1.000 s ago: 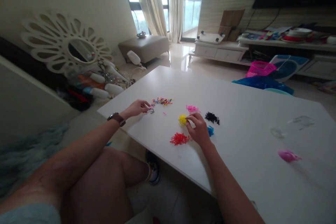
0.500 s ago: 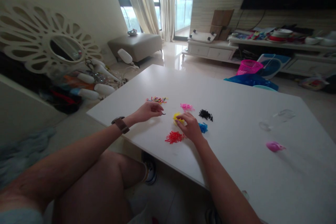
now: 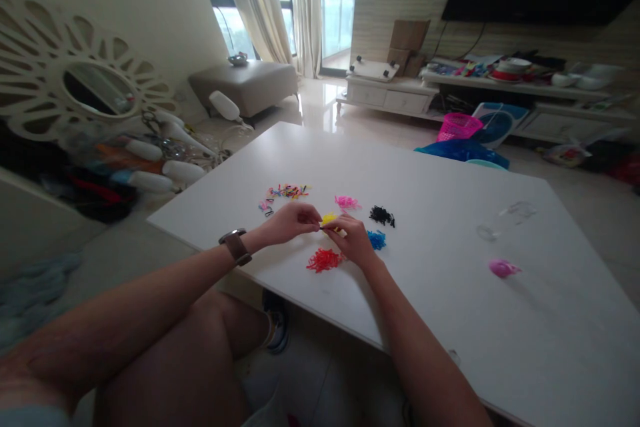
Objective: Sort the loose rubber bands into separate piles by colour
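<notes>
My left hand pinches a small black rubber band over the middle of the white table. My right hand meets it from the right, thumb and fingertips closed at the same band. Behind the fingers lies a yellow pile of rubber bands, partly hidden. Around it sit a red pile, a blue pile, a black pile and a pink pile. Beyond my left hand a mixed-colour pile is spread out, with a few loose bands beside it.
On the table's right side lie a clear plastic container and a pink object. A pink basket and a blue bag are on the floor beyond the table. My legs are below the near edge.
My left hand has moved right with the black band, and my right hand's fingers have closed to meet it. The view has shifted slightly, uncovering loose bands at the left.
</notes>
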Tool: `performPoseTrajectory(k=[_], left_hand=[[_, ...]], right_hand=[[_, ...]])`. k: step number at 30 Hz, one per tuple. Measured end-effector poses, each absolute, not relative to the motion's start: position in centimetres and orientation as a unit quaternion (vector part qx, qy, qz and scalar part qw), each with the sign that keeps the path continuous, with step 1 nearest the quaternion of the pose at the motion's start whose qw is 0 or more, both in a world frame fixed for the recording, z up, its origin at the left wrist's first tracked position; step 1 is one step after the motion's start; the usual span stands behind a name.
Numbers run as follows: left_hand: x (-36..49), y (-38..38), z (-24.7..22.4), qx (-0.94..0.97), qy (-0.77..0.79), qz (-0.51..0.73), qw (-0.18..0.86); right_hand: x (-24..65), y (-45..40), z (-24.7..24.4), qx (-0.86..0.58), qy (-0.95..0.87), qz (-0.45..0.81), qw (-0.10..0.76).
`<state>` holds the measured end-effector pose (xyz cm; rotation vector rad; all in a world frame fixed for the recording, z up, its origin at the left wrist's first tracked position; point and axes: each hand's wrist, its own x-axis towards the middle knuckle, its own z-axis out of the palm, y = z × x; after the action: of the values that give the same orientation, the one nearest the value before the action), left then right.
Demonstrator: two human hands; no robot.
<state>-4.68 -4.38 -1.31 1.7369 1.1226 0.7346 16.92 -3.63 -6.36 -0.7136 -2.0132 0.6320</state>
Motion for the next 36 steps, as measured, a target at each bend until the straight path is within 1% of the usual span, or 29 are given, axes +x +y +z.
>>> performPoseTrajectory(k=[4, 7, 9, 14, 18, 20, 24, 26, 28, 36], left_hand=[[-4.7, -3.8, -1.7, 0.697, 0.478, 0.293, 0.447], [-5.1, -3.3, -2.1, 0.691, 0.481, 0.296, 0.452], [-5.3, -3.1, -2.3, 0.687, 0.477, 0.298, 0.460], [-5.5, -2.7, -2.4, 0.677, 0.470, 0.307, 0.476], [-5.0, -2.9, -2.0, 0.679, 0.477, 0.305, 0.468], [-4.7, -3.1, -1.6, 0.679, 0.480, 0.307, 0.463], [-3.9, -3.4, -1.0, 0.677, 0.476, 0.318, 0.462], [-3.5, -3.5, -0.9, 0.678, 0.464, 0.324, 0.468], [-3.3, -3.5, -0.8, 0.682, 0.452, 0.327, 0.474], [-2.8, -3.8, -0.6, 0.692, 0.446, 0.315, 0.472]], right_hand=[[19.5, -2.2, -5.9, -0.349, -0.790, 0.208, 0.460], [23.0, -0.7, -6.2, -0.474, -0.711, 0.164, 0.492], [25.4, 0.3, -6.9, -0.530, -0.667, 0.148, 0.503], [28.4, 1.6, -8.8, -0.578, -0.646, 0.144, 0.477], [27.3, 1.5, -8.2, -0.562, -0.660, 0.116, 0.485], [26.0, 0.9, -7.2, -0.544, -0.673, 0.128, 0.485], [22.7, -1.0, -5.0, -0.430, -0.733, 0.282, 0.445], [21.1, -2.0, -4.4, -0.370, -0.751, 0.334, 0.433], [19.9, -2.8, -4.2, -0.335, -0.757, 0.357, 0.432], [18.5, -3.5, -4.2, -0.313, -0.797, 0.305, 0.417]])
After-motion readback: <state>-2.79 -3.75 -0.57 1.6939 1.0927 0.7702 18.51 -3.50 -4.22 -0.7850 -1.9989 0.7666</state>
